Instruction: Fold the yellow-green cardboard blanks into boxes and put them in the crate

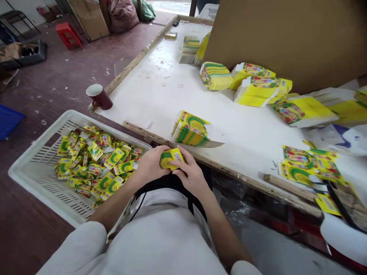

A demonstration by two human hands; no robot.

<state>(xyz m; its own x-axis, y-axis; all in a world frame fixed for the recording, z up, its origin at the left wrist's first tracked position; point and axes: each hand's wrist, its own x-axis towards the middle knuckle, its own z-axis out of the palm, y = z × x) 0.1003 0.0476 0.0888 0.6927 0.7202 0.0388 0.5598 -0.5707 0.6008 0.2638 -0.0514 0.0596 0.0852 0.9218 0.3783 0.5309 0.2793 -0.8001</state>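
Left grip (152, 164) and right grip (191, 173) — both narrow around one small yellow box (169, 157).

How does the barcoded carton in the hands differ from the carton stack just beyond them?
The barcoded carton is held by the left hand and right hand; the carton stack rests on the white table, untouched. The barcoded carton looks like one piece; the carton stack is bulkier, many layered pieces. Both show yellow and green with a circular design.
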